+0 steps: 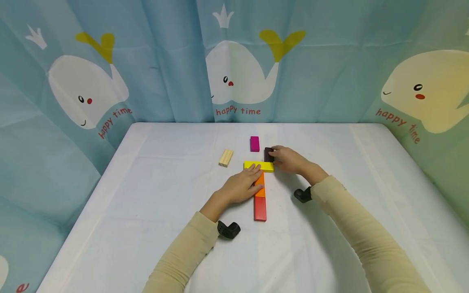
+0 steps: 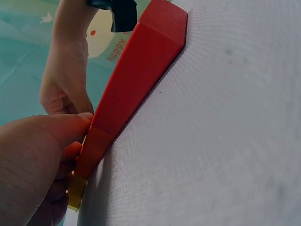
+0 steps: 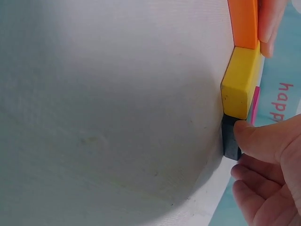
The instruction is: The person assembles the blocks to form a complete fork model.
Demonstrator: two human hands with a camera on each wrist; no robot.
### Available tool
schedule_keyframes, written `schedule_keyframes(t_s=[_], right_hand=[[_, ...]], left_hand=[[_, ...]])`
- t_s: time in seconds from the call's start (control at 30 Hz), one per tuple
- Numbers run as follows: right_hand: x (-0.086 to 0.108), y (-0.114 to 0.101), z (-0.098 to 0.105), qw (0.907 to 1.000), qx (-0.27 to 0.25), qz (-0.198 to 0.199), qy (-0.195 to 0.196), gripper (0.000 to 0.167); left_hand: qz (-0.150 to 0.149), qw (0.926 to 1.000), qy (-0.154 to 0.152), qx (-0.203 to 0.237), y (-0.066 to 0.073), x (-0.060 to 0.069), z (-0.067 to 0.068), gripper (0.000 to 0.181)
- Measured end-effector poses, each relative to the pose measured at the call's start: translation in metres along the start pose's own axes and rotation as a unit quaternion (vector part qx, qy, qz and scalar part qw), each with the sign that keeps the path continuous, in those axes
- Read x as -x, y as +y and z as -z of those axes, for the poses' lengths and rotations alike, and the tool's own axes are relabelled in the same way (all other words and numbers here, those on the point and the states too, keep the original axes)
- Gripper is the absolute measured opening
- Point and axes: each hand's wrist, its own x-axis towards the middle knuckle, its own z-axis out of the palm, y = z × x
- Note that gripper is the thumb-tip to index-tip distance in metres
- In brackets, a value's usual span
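Note:
A red block [image 1: 260, 209], an orange block [image 1: 260, 188] and a crosswise yellow block [image 1: 269, 167] form a T on the white table. The left hand [image 1: 239, 186] lies over the yellow and orange blocks, its fingers extended and its thumb at the orange one; in the left wrist view this hand [image 2: 33, 160] touches the row's side. At the yellow block's right end stands a black block [image 1: 268, 154], which the right hand [image 1: 291, 160] pinches. The right wrist view shows the black block [image 3: 230, 139] meeting the yellow block [image 3: 240, 84], with the right thumb on it.
Behind the yellow block lies a magenta block [image 1: 254, 144]. Pale wooden pieces [image 1: 226, 158] lie side by side to its left. A whale-print curtain [image 1: 176, 61] hangs behind the table [image 1: 165, 179]. Both wrists wear black devices.

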Motion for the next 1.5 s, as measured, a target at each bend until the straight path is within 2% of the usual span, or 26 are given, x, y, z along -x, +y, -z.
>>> schedule_keyframes(t_s=[0.57,1.07,1.5], right_hand=[[0.0009,-0.0006,-0.0004,0.9999,-0.013,-0.009,0.006,0.04],[0.006,-0.0049,-0.0012,0.9999,0.0,-0.009,0.012,0.041],[0.0065,-0.0058,-0.0009,0.9997,0.012,-0.011,0.019,0.042]], left_hand=[[0.003,1.0,0.0,-0.001,-0.0011,-0.0017,-0.002,0.056],[-0.003,1.0,0.005,0.008,-0.0008,-0.0013,-0.0032,0.056],[0.001,1.0,0.003,-0.003,-0.0006,-0.0018,-0.002,0.056]])
